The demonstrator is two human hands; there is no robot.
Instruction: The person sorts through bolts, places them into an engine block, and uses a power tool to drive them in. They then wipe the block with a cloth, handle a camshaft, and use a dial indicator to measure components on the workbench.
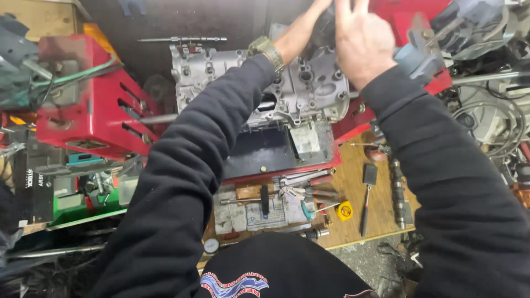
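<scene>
Workpiece: grey cast-aluminium engine case [309, 91] with bolt holes and round bores, mounted upright above a red metal tray with a dark floor [259, 152], on a cluttered wooden bench [353, 182].
Long axis: the case runs left to right across the view; both arms reach forward over it.
Left hand [309, 19]: raised past the case's top edge, olive-green wristwatch [266, 48] at the wrist; fingers cut off by the frame, so cannot tell what it grips.
Right hand [361, 41]: back toward the camera, fingers spread and extended upward, nothing visibly held.
Relation: the case lies just below and slightly left of both hands; the left forearm crosses its face, so that hand is nearer.
Surroundings: long dark camshaft [398, 193], black-handled scraper [367, 196], loose wrenches [301, 185], red slotted metal housing [91, 102] to the left.
</scene>
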